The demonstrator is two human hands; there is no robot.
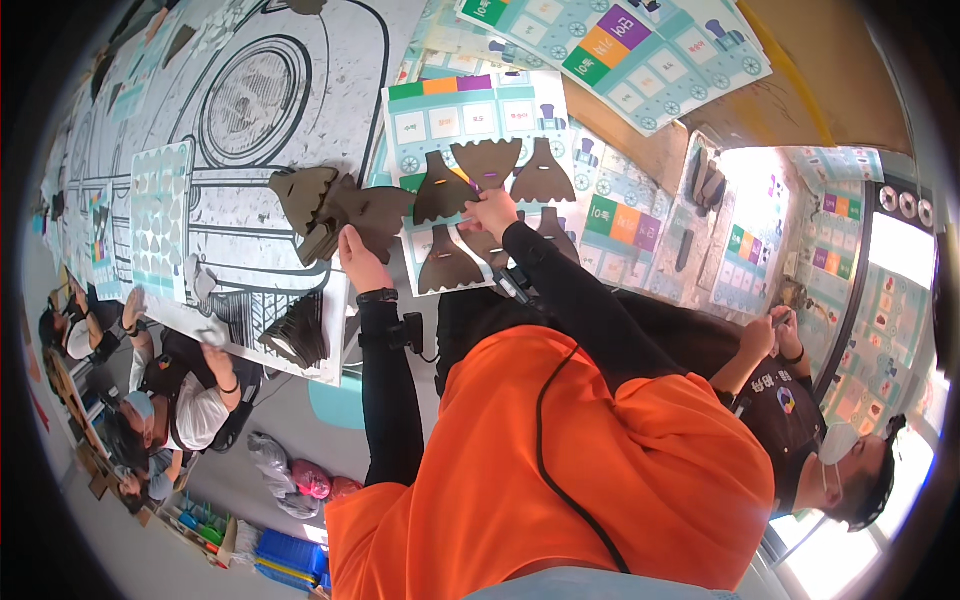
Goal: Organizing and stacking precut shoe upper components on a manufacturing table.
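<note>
At ten o'clock, my left hand [367,262] grasps a brown stack [308,215]. At twelve, my right hand [490,212] curls over pieces [440,190] on the sheet [545,85]; whether it pinches one, I can't tell. Laying-out seems in hand; next likely calls for careful alignment.

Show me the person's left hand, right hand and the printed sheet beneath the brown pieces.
Left hand [365,265]: head view, middle of the hand.
Right hand [491,212]: head view, middle of the hand.
Printed sheet [525,88]: head view, bare upper-right part.
</note>
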